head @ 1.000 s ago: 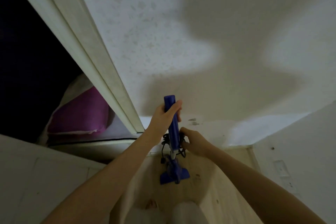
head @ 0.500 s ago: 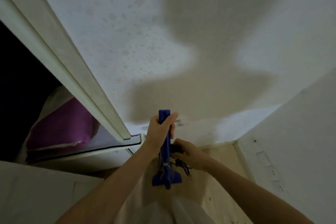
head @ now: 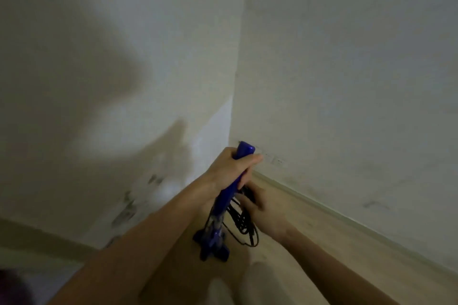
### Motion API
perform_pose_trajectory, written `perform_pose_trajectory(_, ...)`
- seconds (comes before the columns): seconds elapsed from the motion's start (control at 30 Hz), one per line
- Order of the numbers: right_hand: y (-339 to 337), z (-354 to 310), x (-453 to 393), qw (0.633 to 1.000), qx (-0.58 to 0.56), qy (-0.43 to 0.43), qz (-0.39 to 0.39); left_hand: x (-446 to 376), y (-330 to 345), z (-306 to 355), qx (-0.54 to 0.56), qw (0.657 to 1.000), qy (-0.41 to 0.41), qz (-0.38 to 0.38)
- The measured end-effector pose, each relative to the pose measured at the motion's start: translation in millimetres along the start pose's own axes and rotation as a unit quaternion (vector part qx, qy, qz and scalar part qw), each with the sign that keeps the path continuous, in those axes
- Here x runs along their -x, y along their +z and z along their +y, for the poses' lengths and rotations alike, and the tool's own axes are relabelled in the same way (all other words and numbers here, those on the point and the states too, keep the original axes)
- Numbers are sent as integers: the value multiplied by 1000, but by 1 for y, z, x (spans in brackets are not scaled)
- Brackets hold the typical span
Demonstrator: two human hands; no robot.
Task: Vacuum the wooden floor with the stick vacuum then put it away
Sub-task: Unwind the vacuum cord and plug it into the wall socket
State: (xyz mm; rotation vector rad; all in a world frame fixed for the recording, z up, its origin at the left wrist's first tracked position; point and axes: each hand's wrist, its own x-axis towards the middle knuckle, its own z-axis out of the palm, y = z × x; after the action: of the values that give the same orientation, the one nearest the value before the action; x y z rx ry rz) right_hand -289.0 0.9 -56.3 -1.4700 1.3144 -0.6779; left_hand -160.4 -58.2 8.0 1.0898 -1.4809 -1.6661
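Vacuum (head: 224, 202): stood upright on the floor (head: 309, 238) near the wall corner; probably light, stiff.
Left hand (head: 229, 168): fingers wrapped round the handle.
Right hand (head: 260, 208): gathered the limp cord (head: 244, 226); blurred.

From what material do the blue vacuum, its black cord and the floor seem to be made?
Stick vacuum: likely hard plastic, glossy blue with a light sheen on the handle top. Cord: probably rubber or vinyl sheath, matte black, bending in soft loops. Floor: pale wood or wood-look laminate; motion blur hides the grain.
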Motion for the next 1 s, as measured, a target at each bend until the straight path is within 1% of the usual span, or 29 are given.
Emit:
perform_pose_trajectory(0.07, -38, -3, 26, 994, -55, 6, 89, -8, 39, 8, -24, 998, 1, -63)
perform_pose_trajectory(0.17, -102, 22, 73, 969, -71, 58, 228, -16, 85, 14, -32, 995, 2, -96)
perform_pose_trajectory(0.3, -171, 79, 164, 914, -101, 113, 376, -29, 156, 26, -26, 993, -2, -117)
perform_pose_trajectory(0.4, -206, 124, 238, 868, -140, 145, 454, -35, 243, 36, -48, 989, 5, -142)
perform_pose_trajectory(0.53, -252, 173, 329, 833, -193, 158, 494, -42, 369, 46, -65, 989, 20, -134)
perform_pose_trajectory(0.63, -295, 195, 392, 800, -230, 156, 532, -51, 457, 51, -64, 989, 28, -128)
perform_pose_trajectory(0.7, -328, 207, 428, 785, -235, 151, 554, -58, 510, 50, -63, 989, 31, -129)
perform_pose_trajectory(0.9, -418, 241, 493, 743, -261, 155, 596, -86, 636, 43, -50, 990, 17, -132)
perform_pose_trajectory(1.0, -457, 269, 509, 723, -263, 168, 616, -106, 694, 42, -50, 985, 17, -162)
